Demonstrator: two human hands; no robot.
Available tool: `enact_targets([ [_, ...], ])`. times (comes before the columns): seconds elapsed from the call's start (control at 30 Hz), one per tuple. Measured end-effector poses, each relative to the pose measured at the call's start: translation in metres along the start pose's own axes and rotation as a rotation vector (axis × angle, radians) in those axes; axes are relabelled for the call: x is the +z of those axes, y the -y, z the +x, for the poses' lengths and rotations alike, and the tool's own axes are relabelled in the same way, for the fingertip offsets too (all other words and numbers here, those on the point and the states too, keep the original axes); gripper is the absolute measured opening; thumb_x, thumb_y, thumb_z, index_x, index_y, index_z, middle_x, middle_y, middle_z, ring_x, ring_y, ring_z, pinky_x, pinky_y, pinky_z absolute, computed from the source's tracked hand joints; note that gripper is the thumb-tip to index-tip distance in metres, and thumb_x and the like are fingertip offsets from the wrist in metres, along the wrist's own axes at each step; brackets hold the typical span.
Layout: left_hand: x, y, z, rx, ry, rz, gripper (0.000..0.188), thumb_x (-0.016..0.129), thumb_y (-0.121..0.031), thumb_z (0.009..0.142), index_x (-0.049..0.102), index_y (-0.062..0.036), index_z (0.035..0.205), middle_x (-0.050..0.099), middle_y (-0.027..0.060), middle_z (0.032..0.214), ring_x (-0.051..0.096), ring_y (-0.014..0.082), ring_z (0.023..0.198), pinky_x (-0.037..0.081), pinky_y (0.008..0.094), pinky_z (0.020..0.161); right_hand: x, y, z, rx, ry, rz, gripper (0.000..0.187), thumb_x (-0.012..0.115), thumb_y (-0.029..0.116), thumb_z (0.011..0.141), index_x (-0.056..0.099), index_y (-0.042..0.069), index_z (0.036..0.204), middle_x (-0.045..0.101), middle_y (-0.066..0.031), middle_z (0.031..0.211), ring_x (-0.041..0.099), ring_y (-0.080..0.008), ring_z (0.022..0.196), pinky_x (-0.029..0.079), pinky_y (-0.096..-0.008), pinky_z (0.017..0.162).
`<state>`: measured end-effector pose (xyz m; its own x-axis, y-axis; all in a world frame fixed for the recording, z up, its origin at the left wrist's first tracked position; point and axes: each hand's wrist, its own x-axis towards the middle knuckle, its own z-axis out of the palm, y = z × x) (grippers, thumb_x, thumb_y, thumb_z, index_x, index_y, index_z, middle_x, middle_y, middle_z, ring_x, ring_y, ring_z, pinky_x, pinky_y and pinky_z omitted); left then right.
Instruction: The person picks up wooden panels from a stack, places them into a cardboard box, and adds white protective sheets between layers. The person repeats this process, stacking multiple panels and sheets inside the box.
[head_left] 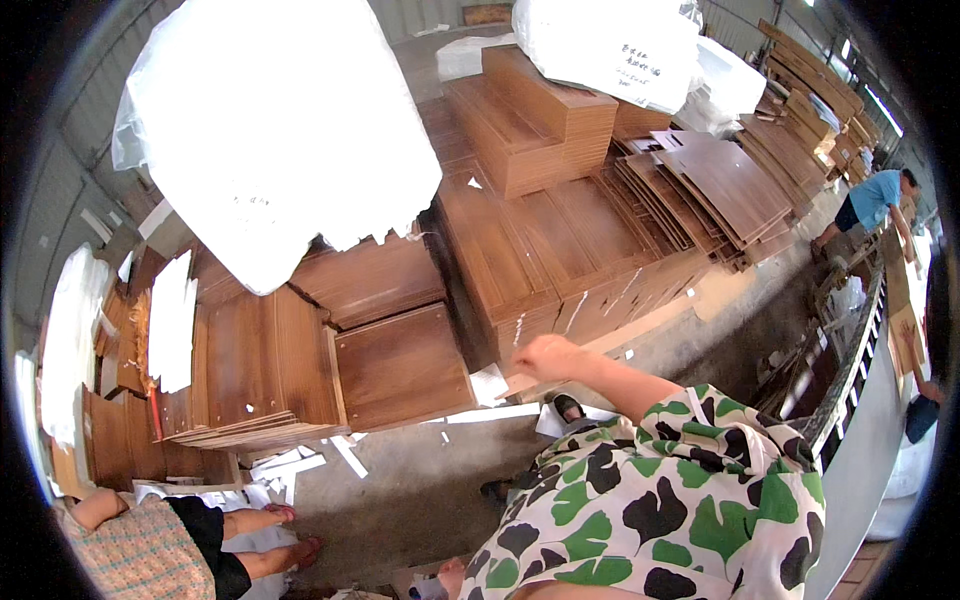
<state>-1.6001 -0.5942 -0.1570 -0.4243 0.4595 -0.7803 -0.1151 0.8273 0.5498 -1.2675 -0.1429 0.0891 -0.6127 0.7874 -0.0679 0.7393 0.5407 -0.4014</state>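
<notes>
My right hand [547, 358] hangs in front of a stack of brown wood-grain boards [590, 300], apart from it as far as I can tell. Its fingers are curled in, and whatever they may hold is hidden. A white paper scrap [488, 385] lies near it. At the lower edge, my left hand [452, 577] shows only in part beside my patterned shirt, its fingers mostly hidden. Left of the gap stands a lower stack with a flat brown panel [400, 365] on top.
White-wrapped bundles [290, 130] sit on the stacks. Loose dark panels [725, 185] lean at the right. Paper strips [290, 465] litter the floor. One person [150, 545] stands lower left; another in blue [878, 200] bends far right. A metal-edged rack [860, 360] runs along the right.
</notes>
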Motion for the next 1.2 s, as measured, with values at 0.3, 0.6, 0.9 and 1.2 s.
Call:
enact_targets([
  [0.3,0.15,-0.2,-0.026,0.257,-0.199,0.026,0.024,0.061,-0.018,0.085,0.055,-0.0036,0.066,0.051,-0.0003,0.057,0.044,0.0078,0.048,0.035,0.0265,0.042,-0.088,-0.219,0.057,0.253,-0.624,0.322,0.025,0.062,0.023,0.083,0.061,0.005,0.101,0.065,-0.0168,0.087,0.064,-0.0309,0.079,0.051,-0.0384,0.07],
  [0.6,0.366,-0.594,-0.001,1.038,-0.007,0.27,0.028,0.069,-0.028,0.083,0.063,-0.002,0.091,0.06,0.0021,0.079,0.052,0.0081,0.074,0.046,0.0236,0.068,-0.113,-0.264,0.062,0.075,-0.588,0.66,0.028,0.062,0.02,0.085,0.06,0.001,0.106,0.064,-0.0181,0.096,0.065,-0.0278,0.086,0.051,-0.0344,0.074],
  [0.9,0.463,-0.8,0.069,1.027,-0.063,0.439,0.087,0.079,-0.042,0.07,0.035,-0.0032,0.135,0.059,0.0186,0.113,0.062,0.0216,0.093,0.051,0.0326,0.078,-0.048,-0.283,-0.141,0.63,-0.201,0.801,0.025,0.062,0.013,0.085,0.06,-0.002,0.105,0.066,-0.0114,0.08,0.064,-0.0139,0.071,0.051,-0.027,0.065],
  [1.2,0.456,-0.817,0.123,0.849,0.391,0.003,0.04,0.067,-0.026,0.085,0.059,-0.0004,0.114,0.064,0.0068,0.093,0.062,0.0139,0.076,0.05,0.0235,0.062,-0.036,-0.312,-0.173,0.781,-0.41,0.59,0.022,0.062,0.012,0.082,0.062,0.0,0.1,0.065,-0.0178,0.081,0.065,-0.0307,0.07,0.052,-0.0369,0.063],
])
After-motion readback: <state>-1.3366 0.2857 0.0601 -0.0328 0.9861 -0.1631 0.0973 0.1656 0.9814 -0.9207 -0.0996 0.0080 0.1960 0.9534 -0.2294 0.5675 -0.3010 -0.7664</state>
